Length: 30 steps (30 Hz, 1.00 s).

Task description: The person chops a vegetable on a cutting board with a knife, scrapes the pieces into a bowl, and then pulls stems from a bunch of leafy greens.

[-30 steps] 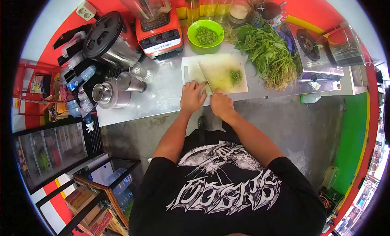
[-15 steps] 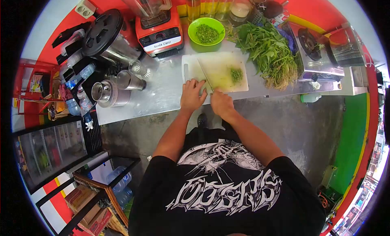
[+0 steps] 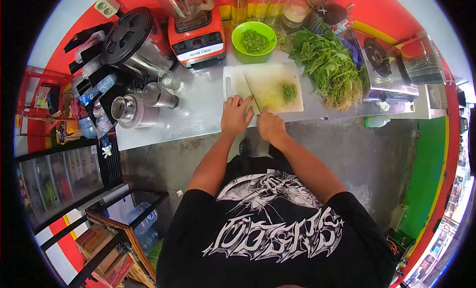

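Observation:
On the white cutting board (image 3: pixel 235 75), my right hand (image 3: pixel 271 126) is wrapped round the handle of a knife (image 3: pixel 251 89). The blade points away from me and slants to the left. My left hand (image 3: pixel 235 114) rests at the board's near left edge, fingers bent down and thumb apart. Its fingertips come close to the blade, with a small green bit beside them; whatever lies under the fingers is hidden. Right of the knife sits a small pile of chopped greens (image 3: pixel 289 92). Behind the board stands a lime-green bowl (image 3: pixel 253 56) holding more chopped greens.
A bunch of leafy greens with roots (image 3: pixel 329 65) lies right of the board, beside a gas stove (image 3: pixel 386 85). A red blender (image 3: pixel 196 37), a metal shaker cup (image 3: pixel 157 97) and a lidded steel container (image 3: pixel 144 55) stand to the left. Glasses line the back wall.
The whole view has shifted slightly. Both hands and the knife keep nearly the same place on the board, and the chopped pile looks the same.

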Motion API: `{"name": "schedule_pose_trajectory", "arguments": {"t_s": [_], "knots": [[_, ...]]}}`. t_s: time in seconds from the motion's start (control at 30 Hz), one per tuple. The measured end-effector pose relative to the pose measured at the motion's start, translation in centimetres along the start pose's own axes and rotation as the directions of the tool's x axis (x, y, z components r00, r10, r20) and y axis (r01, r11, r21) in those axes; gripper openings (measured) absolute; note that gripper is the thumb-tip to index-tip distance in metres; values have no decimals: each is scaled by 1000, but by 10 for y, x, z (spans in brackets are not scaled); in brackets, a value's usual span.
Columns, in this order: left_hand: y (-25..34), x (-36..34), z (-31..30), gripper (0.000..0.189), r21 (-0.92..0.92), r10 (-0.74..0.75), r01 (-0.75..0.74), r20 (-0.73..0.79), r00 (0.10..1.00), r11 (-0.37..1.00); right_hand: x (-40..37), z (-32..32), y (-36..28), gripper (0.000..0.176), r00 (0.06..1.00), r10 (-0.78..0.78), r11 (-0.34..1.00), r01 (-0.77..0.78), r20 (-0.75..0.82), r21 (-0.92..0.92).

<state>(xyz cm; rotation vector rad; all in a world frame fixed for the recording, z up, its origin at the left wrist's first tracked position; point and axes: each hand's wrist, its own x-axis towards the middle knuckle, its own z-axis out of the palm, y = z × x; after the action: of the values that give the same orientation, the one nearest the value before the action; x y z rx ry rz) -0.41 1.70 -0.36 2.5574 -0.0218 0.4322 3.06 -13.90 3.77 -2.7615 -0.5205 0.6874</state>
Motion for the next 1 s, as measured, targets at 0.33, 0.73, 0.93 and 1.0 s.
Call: {"name": "schedule_pose_trajectory", "arguments": {"t_s": [0.33,0.73,0.93,1.0], "knots": [[4,1,0,56,-30,-56,55,-21,998,998,18,-11,4,30,999,-46,999,46,22,-19],[4,0,-2,46,10,18,-18,1,1000,1000,1,-1,6,38,999,40,999,-41,32,27],[3,-2,-1,42,5,68,-67,-4,998,998,23,-15,5,37,999,-36,999,37,29,-24],[3,-3,0,43,-56,14,-14,-14,1000,998,18,-14,5,37,999,-37,999,38,-34,24]]}}
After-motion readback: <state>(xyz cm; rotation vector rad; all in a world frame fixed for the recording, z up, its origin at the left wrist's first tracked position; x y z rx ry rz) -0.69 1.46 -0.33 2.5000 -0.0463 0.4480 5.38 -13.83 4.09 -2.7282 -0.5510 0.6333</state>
